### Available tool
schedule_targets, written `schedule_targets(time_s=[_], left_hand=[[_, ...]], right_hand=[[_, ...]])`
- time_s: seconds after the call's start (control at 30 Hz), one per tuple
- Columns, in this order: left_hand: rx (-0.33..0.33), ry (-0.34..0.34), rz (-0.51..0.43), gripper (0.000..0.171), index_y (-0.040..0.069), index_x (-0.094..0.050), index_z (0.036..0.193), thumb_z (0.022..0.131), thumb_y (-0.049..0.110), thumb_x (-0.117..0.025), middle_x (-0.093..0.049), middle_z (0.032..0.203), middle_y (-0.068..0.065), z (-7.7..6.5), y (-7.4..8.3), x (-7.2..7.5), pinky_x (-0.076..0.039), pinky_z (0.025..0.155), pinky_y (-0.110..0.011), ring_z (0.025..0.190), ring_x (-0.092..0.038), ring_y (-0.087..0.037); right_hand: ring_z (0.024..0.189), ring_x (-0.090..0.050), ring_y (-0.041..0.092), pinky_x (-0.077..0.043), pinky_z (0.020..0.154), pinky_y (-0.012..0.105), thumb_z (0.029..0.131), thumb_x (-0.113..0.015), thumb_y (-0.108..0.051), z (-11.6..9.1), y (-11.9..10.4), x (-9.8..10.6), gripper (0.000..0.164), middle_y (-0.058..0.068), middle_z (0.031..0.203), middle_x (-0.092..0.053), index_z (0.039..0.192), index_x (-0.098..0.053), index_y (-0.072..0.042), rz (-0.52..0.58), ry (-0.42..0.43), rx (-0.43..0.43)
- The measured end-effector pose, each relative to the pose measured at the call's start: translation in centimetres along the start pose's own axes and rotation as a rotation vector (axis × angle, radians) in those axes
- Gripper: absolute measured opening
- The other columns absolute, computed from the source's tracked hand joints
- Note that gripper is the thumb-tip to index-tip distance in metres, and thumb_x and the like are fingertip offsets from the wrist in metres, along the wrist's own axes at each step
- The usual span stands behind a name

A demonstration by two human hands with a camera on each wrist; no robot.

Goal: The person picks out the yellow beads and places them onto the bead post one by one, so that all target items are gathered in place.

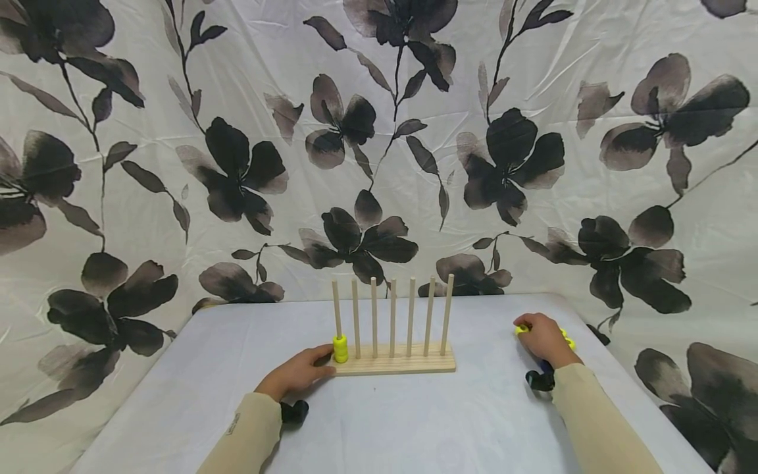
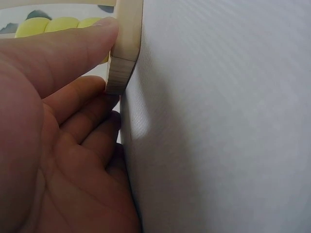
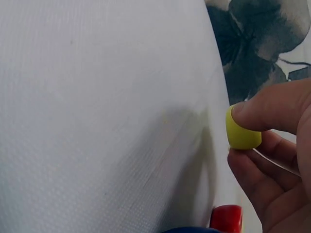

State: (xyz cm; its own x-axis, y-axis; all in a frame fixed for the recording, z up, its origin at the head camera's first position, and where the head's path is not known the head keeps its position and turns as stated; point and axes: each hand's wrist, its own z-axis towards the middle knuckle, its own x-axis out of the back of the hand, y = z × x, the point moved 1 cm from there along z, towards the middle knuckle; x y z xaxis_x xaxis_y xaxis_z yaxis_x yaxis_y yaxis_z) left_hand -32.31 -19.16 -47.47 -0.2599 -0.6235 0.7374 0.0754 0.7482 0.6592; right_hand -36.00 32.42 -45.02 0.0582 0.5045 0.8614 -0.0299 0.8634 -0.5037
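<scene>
The left hand (image 1: 299, 373) holds the wooden stand (image 1: 397, 367), maybe so it won't wobble. The right hand (image 1: 546, 338) pinches a yellow bead (image 3: 244, 136).

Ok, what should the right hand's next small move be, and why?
Probably carry the yellow bead pinched in the right hand to just above the leftmost peg: other yellow beads sit on that peg with bare wood above them, and the left hand holds the left end of the base.

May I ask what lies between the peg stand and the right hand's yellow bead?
Only bare white table lies between the stand and that bead, in the head view.
</scene>
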Motion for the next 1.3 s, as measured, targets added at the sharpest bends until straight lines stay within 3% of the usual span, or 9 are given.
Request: schedule_targets(time_s=[0.13,0.77,1.3], left_hand=[[-0.001,0.002,0.000,0.066,0.014,-0.043,0.147,0.090,0.036,-0.067,-0.042,0.152,-0.011,0.1,-0.2,0.1,-0.025,0.115,-0.061,0.144,-0.031,-0.038],[-0.010,-0.005,-0.005,0.067,0.014,-0.043,0.147,0.089,0.038,-0.067,-0.042,0.152,-0.012,0.3,-0.3,0.1,-0.025,0.115,-0.061,0.144,-0.031,-0.038],[-0.013,0.001,-0.005,0.066,0.014,-0.044,0.146,0.089,0.036,-0.068,-0.042,0.152,-0.013,0.3,-0.5,0.0,-0.026,0.115,-0.061,0.143,-0.032,-0.039]], right_hand=[[0.108,-0.056,0.039,-0.047,0.094,0.055,0.089,-0.061,-0.006,-0.2,-0.5,0.1,0.030,0.023,0.118,-0.060,0.118,-0.064,0.001,0.006,0.003,0.038],[0.115,-0.055,0.035,-0.050,0.095,0.051,0.092,-0.063,-0.016,-1.3,-3.3,0.3,0.030,0.017,0.126,-0.055,0.121,-0.067,-0.007,0.083,-0.025,0.050],[0.121,-0.054,0.039,-0.052,0.095,0.051,0.091,-0.059,-0.014,-2.1,-5.1,0.6,0.034,0.015,0.133,-0.056,0.124,-0.065,-0.010,0.113,-0.024,0.128]])
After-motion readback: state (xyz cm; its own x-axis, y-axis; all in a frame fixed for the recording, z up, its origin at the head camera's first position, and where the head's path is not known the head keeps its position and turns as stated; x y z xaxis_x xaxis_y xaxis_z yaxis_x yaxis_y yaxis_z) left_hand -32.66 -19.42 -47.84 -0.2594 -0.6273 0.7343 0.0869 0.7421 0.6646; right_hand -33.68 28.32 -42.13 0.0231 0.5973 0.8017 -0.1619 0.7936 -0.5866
